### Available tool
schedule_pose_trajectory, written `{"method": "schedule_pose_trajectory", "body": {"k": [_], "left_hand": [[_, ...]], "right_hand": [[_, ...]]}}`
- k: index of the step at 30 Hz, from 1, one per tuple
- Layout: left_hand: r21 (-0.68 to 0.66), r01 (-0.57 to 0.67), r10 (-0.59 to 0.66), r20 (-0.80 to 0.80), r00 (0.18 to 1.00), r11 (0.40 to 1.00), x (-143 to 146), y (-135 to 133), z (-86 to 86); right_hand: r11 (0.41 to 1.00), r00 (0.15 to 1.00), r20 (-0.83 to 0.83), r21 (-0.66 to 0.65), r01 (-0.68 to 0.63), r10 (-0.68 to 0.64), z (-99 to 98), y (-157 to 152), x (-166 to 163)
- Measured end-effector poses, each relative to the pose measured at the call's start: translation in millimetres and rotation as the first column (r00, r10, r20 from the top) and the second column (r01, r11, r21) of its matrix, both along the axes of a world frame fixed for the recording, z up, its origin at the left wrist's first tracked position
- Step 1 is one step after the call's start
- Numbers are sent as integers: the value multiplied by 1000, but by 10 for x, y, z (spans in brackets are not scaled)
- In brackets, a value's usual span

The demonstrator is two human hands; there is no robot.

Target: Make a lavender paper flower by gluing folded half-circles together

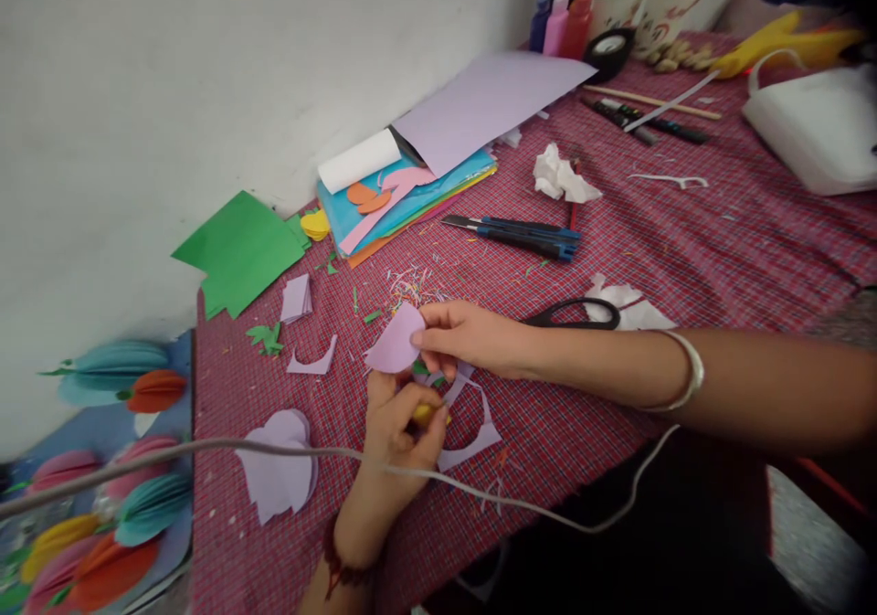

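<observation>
My right hand (466,336), its wrist in a pale bangle, pinches a rounded light purple paper piece (397,341). My left hand (404,423), with a dark red bracelet at the wrist, is closed around a small yellow thing (423,412) whose kind I cannot make out. A finger of this hand meets the lower edge of the paper piece. Beneath both hands lies a purple paper offcut (472,450) with a curved cutout. A stack of purple paper shapes (280,460) rests to the left. Black-handled scissors (572,312) lie partly hidden behind my right forearm.
A grey cable (521,503) crosses before my left wrist. Further back are a utility knife (521,236), crumpled tissue (562,174), a purple sheet (493,103) and green paper (239,249). Paper cups (678,3) stand at the back. Folded paper ornaments (113,373) sit at left.
</observation>
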State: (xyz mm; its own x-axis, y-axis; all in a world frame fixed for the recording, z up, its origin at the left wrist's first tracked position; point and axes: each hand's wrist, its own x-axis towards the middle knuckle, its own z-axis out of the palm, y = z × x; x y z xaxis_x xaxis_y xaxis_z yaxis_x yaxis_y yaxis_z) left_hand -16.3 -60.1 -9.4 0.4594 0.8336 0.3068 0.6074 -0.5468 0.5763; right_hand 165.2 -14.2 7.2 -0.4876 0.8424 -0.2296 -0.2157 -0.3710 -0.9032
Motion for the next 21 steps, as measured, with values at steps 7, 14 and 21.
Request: {"method": "schedule_pose_trajectory", "body": {"k": [7,14,21], "left_hand": [[-268,-114,165,174,971,957,-96,76,-48],[-478,-186,444,511,736,858,-57,51,-59],[-533,-138,439,492,752,835,-118,8,-78]], "right_hand": [[999,999,37,46,0,-2,11,7,11],[990,990,137,139,-35,15,25,-6,18],[973,972,229,209,-96,47,-4,-7,15]]}}
